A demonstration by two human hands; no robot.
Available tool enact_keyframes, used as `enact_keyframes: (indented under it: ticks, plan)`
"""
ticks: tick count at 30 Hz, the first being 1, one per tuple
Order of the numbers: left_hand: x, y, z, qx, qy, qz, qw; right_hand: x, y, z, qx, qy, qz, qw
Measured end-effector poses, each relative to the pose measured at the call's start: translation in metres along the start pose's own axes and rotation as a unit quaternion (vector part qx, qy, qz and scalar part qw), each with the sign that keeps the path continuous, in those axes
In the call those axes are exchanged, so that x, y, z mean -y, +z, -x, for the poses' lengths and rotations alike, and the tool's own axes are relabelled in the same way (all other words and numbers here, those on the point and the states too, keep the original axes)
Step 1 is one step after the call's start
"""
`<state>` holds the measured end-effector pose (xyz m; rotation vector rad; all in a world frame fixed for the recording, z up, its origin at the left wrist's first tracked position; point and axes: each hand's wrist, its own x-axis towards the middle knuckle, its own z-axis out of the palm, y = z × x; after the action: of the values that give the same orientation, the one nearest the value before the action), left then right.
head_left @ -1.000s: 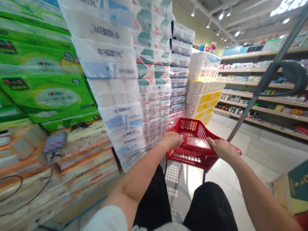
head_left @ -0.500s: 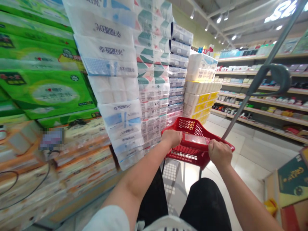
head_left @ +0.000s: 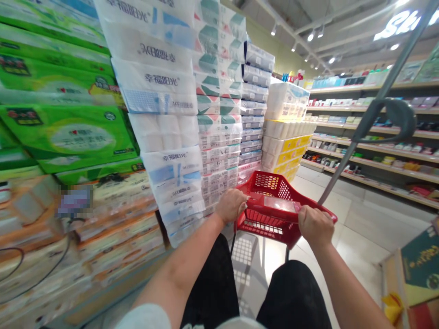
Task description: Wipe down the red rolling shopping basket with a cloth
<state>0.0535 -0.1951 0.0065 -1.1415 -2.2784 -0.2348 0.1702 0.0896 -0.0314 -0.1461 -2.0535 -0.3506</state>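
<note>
A red plastic shopping cart [head_left: 264, 224] stands in front of my knees. My right hand [head_left: 315, 224] is wrapped round the right part of its red handle [head_left: 279, 205]. At the handle's left end, my left hand [head_left: 231, 205] has its fingers curled in; it sits mostly outside the cart's left corner. Whether its fingertips still touch the handle or hold something is hidden. A grey metal pole [head_left: 338, 176] with a grey plastic loop [head_left: 399, 121] slants up from the cart's right rear side. Through the basket's holes the pale floor shows.
Tall stacks of white toilet paper packs [head_left: 164, 132] rise close on the left, beside green tissue packs [head_left: 82, 132]. Yellow-and-white packs [head_left: 290, 146] stand ahead. Stocked shelves [head_left: 380, 132] line the right; a dark green box [head_left: 421, 265] is at lower right.
My left hand has slid left along the handle toward the cart's outer corner, baring the handle's left part. My right hand keeps its hold. The view has shifted slightly.
</note>
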Motion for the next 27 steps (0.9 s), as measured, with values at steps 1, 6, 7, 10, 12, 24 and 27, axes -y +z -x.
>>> enact_keyframes:
  ticks: [1,6,7,10,12,24,27]
  plan:
    - [0.0,0.002,0.003,-0.013,-0.014,0.0,1.0,-0.001,0.001,0.001,-0.004,-0.003,0.0,1.0]
    - [-0.002,-0.009,-0.029,0.157,-0.067,-0.041,0.985,-0.003,0.005,0.001,0.005,0.001,0.003,1.0]
    - [-0.004,-0.011,-0.036,0.177,-0.066,-0.044,0.981,-0.003,0.006,0.001,0.01,0.005,0.004,1.0]
    - [-0.024,-0.006,-0.033,0.15,-0.097,-0.051,0.983,-0.001,0.006,-0.001,0.02,0.016,0.003,1.0]
    - [-0.044,0.003,-0.017,0.063,-0.12,-0.048,0.99,0.0,0.006,-0.002,0.022,0.022,0.001,1.0]
    - [-0.071,-0.007,-0.044,0.152,-0.159,-0.015,0.976,-0.006,0.0,0.005,0.015,0.019,0.001,1.0]
    - [-0.078,-0.005,-0.03,0.058,-0.128,-0.014,0.99,-0.006,-0.002,0.006,0.011,0.016,-0.005,1.0]
